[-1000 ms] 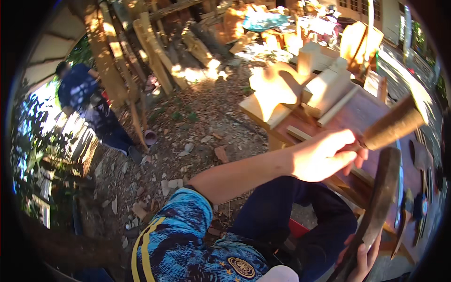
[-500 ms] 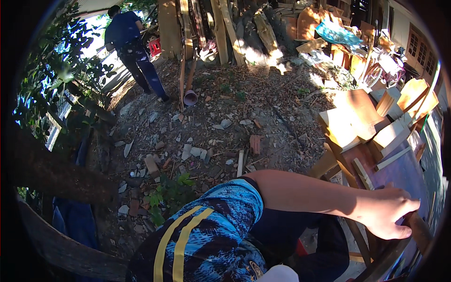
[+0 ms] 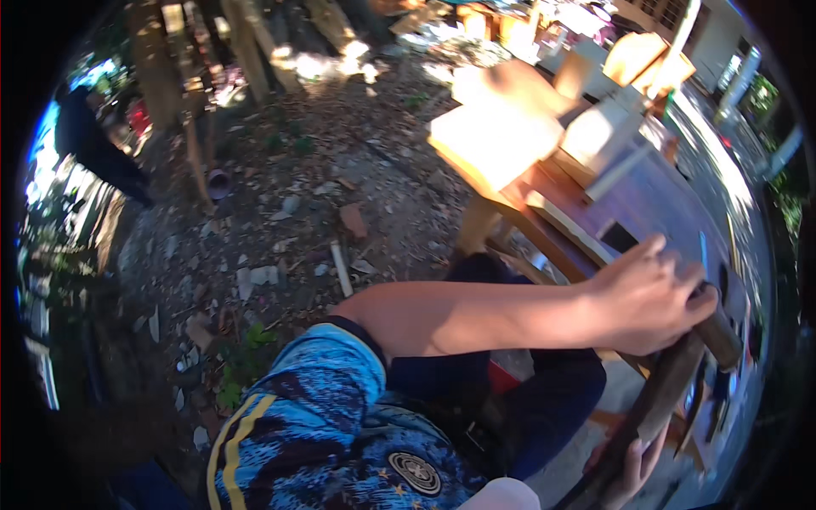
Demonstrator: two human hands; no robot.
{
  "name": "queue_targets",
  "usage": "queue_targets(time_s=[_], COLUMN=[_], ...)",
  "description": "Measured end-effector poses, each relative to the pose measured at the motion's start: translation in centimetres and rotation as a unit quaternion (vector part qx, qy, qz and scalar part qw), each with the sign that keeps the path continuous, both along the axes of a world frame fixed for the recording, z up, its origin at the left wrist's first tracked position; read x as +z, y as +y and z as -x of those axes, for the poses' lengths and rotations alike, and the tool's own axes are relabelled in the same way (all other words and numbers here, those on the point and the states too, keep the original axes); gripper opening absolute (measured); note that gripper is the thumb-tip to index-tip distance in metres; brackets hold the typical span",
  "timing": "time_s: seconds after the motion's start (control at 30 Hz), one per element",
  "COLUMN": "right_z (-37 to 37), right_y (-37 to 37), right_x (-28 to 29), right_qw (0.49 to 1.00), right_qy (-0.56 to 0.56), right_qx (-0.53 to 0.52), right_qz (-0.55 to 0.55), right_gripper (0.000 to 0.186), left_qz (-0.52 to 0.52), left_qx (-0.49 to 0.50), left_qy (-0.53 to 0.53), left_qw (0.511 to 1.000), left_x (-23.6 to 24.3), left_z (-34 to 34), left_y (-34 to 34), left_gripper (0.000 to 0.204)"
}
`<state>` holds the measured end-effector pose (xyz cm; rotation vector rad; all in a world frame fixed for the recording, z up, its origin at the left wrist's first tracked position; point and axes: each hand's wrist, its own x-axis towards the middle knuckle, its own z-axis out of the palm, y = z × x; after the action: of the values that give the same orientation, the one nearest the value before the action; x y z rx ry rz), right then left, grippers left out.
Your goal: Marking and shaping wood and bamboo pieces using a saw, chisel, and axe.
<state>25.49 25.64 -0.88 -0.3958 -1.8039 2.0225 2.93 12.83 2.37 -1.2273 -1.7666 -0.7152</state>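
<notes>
My left hand [image 3: 650,302] reaches across to the right, its fingers closed round a short, thick brown wooden piece [image 3: 719,338] with a blunt end. Under that piece runs a long dark wooden bar [image 3: 654,399], slanting down toward the lower edge. Whether the two are joined, I cannot tell. Lower down, my right hand [image 3: 633,467] is wrapped about the bar, its fingers showing on one side and the rest hidden behind the wood. Both hands are beside a wooden workbench [image 3: 650,183] with a purplish-brown top.
Pale wooden blocks [image 3: 603,127] and boards [image 3: 501,127] lie on the bench's far part, with dark tools [image 3: 722,391] along its near right side. Rubble and leaves cover the ground [image 3: 340,195]. A person [image 3: 89,140] stands far left, and planks [image 3: 246,42] lean at the back.
My view has swung to the right, so the bench sits nearer the middle. My right hand and more of the dark bar have come into view. The left hand keeps its grip.
</notes>
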Motion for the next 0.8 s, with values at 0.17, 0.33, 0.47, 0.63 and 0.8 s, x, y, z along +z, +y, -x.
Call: queue_targets(time_s=[0.17,0.33,0.47,0.63,0.8], right_z=[-0.9,-0.5,-0.2,-0.2,-0.2], right_y=[0.4,-0.1,-0.6,-0.7,-0.8], right_x=[0.4,1.2,1.5,1.5,1.6], right_qw=[0.999,0.997,0.996,0.995,0.994], right_qy=[-0.019,-0.031,-0.028,-0.029,-0.042], right_qx=[-0.039,-0.071,-0.086,-0.09,-0.074], right_qz=[0.021,-0.017,-0.018,-0.012,-0.062], right_gripper=[0.09,0.08,0.078,0.089,0.079], left_qz=[-0.027,0.011,-0.04,-0.126,-0.133], left_qx=[-0.103,-0.148,-0.025,-0.003,-0.015], left_qy=[-0.024,-0.082,-0.077,-0.11,-0.128], left_qw=[0.994,0.986,0.996,0.986,0.983], left_x=[-0.6,-0.2,0.0,-0.1,-0.2], left_z=[-2.7,-1.7,0.0,1.4,1.7], left_y=[1.6,2.4,2.2,1.9,1.7], left_gripper=[0.039,0.046,0.063,0.059,0.059])
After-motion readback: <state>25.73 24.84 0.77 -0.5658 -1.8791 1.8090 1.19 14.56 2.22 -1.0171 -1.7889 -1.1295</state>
